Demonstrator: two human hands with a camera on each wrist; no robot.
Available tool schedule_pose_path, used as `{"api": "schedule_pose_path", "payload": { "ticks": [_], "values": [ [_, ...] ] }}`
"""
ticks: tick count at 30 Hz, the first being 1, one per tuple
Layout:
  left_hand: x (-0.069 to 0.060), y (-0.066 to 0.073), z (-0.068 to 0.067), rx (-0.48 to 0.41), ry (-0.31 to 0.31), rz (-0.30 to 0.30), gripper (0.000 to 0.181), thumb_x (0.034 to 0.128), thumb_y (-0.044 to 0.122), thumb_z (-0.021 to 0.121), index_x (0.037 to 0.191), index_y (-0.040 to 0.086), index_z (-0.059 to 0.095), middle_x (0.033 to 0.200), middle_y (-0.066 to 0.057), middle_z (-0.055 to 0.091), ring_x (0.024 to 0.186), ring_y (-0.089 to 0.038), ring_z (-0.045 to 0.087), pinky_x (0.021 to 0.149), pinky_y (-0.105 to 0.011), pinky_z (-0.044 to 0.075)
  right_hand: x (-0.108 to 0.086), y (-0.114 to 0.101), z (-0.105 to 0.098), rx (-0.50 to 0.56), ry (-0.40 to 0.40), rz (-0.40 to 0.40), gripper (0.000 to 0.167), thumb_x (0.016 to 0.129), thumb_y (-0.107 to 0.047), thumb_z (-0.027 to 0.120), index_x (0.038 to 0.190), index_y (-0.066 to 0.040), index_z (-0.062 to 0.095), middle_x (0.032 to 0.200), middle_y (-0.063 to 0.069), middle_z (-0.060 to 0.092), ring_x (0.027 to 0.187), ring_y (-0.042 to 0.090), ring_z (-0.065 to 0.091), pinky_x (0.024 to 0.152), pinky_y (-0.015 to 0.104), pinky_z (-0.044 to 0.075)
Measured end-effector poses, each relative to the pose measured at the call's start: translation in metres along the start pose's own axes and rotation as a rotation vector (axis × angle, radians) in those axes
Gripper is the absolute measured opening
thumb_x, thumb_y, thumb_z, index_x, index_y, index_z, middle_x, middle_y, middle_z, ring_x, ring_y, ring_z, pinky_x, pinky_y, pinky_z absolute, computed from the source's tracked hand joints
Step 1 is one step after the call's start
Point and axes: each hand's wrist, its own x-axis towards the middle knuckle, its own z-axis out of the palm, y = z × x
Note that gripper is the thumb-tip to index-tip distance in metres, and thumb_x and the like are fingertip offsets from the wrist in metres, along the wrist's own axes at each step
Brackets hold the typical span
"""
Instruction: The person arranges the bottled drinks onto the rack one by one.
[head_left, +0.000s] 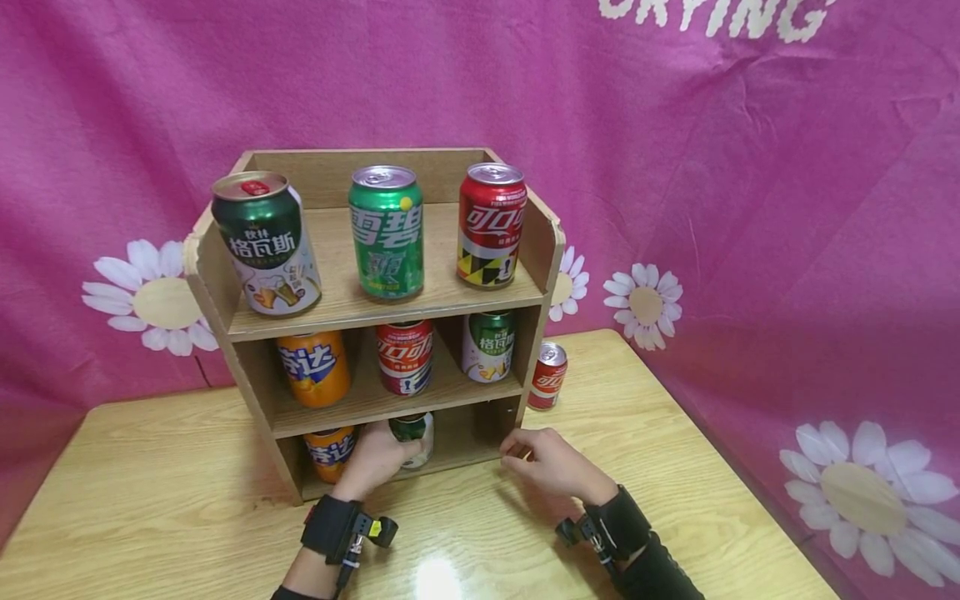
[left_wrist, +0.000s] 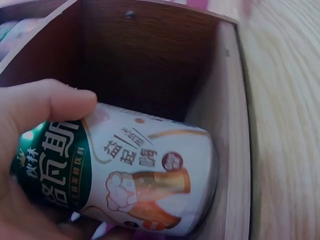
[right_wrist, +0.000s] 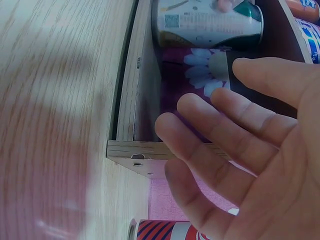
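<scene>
On the bottom shelf, in the middle, stands a green and white drink can (left_wrist: 145,170). My left hand (head_left: 377,456) grips it, with the thumb on one side near its green end. The can's upper part is hidden by the hand in the left wrist view. By the lower right corner of the wooden shelf unit (head_left: 382,409), my right hand (head_left: 553,460) holds nothing. Its fingers (right_wrist: 200,150) are loosely bent and spread in the right wrist view. Left of the gripped can stands an orange can (head_left: 330,454).
On the top shelf stand a green and white can (head_left: 267,250), a green can (head_left: 387,237) and a red can (head_left: 491,229). The middle shelf bears an orange can (head_left: 315,367), a red can (head_left: 405,358) and a green-white can (head_left: 488,346). Another red can (head_left: 548,379) stands right of the unit.
</scene>
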Motion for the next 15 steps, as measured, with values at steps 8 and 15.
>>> {"api": "schedule_pose_path", "payload": {
  "ticks": [8,15],
  "values": [
    [-0.0005,0.0011,-0.0024,-0.007,0.006,0.031,0.070,0.0789,0.017,0.076,0.137,0.001,0.039,0.125,-0.018,0.053,0.113,-0.034,0.052,0.096,-0.049,0.040,0.0006,-0.0003,-0.0003,-0.003,0.003,0.001,0.017,0.092,-0.020,0.062,0.099,-0.005,0.066,0.082,-0.007,0.064,0.078,0.009,0.060,0.067,0.025,0.049],
    [-0.0015,-0.0025,-0.0062,-0.120,-0.087,-0.063,0.071,0.0799,0.013,0.073,0.138,-0.003,0.036,0.129,-0.022,0.050,0.119,-0.039,0.047,0.099,-0.054,0.036,-0.0006,-0.0001,-0.0009,0.001,0.002,0.003,0.016,0.092,-0.020,0.062,0.099,-0.006,0.066,0.082,-0.008,0.063,0.078,0.009,0.060,0.068,0.025,0.049]
  ]
}}
